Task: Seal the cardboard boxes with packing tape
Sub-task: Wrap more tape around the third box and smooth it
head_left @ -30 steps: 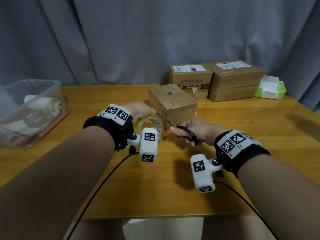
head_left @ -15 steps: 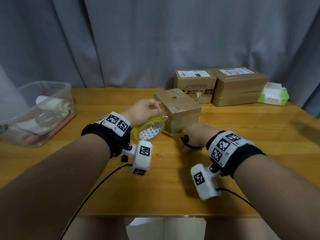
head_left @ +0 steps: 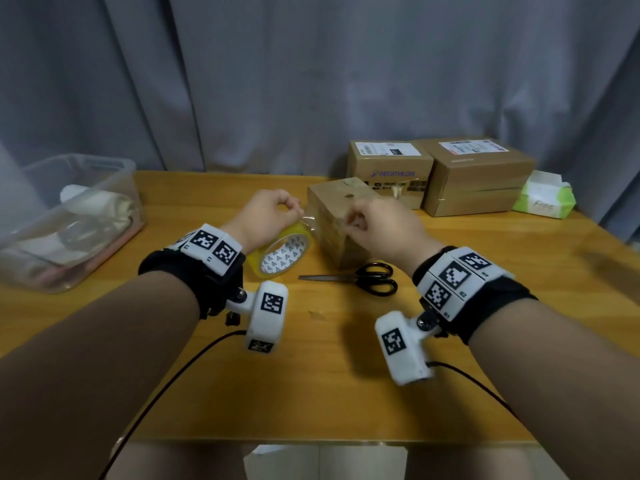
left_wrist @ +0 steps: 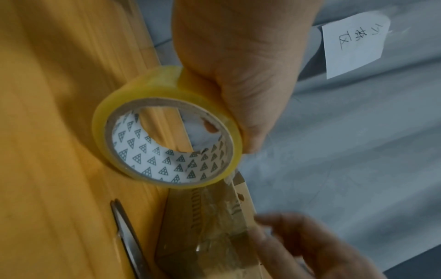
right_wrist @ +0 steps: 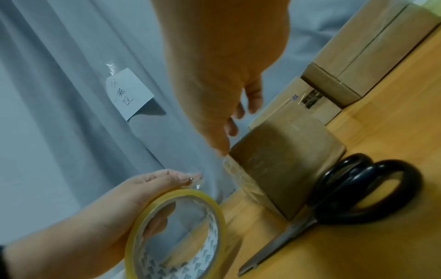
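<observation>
The left hand (head_left: 266,216) is gripping the yellow tape roll (head_left: 282,252), fingers curled round its rim, just left of the small cardboard box (head_left: 337,216). The right hand (head_left: 379,225) is hovering at the box's near top edge, fingers loosely curled, apparently holding nothing. Scissors (head_left: 363,278) are lying in front of the box.

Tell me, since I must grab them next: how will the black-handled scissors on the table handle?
The scissors lie flat and closed beside the small box, so they probably won't roll. Steel blades look rigid, likely weightier than the handles. The looped handles should give a secure grip.
</observation>
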`<state>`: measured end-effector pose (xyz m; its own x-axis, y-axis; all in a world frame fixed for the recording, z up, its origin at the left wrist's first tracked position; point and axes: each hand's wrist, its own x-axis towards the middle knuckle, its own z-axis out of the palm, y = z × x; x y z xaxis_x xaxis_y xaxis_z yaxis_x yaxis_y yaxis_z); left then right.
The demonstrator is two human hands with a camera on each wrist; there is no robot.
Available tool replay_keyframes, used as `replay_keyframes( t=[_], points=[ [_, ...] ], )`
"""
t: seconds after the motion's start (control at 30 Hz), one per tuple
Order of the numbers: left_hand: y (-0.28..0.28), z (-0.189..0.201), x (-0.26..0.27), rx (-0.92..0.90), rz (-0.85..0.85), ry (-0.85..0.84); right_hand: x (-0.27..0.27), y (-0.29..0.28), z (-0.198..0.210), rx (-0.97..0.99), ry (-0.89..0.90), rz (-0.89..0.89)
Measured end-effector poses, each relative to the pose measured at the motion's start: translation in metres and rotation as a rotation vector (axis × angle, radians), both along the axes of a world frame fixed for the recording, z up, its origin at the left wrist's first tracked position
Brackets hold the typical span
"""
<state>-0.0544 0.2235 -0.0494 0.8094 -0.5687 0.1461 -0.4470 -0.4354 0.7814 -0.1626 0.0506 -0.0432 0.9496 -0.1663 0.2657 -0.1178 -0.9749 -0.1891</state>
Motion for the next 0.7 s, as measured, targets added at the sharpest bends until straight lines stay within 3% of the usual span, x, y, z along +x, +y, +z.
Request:
replay_keyframes(
  t=[0.17, 0.3, 0.5, 0.6, 0.7],
  points=[
    [0.003, -0.006, 0.004, -0.051, 0.066, 0.012, 0.029, 0.007, -0.023, -0.094, 0.194, -0.064],
    [0.002, -0.012, 0.008, -0.055, 0.088, 0.017, 0.037, 0.010, -0.041, -0.122, 0.097, -0.150],
    [-0.005, -0.015, 0.013, -0.056, 0.078, 0.034, 0.052, 0.022, -0.035, -0.166, 0.109, -0.257],
    [-0.007, -0.008, 0.015, -0.050, 0.042, 0.025, 0.052, 0.005, -0.006, -0.134, 0.118, -0.160],
    [-0.008, 0.000, 0.019, -0.046, -0.009, 0.031, 0.049, -0.030, 0.009, -0.120, 0.237, -0.027]
  ],
)
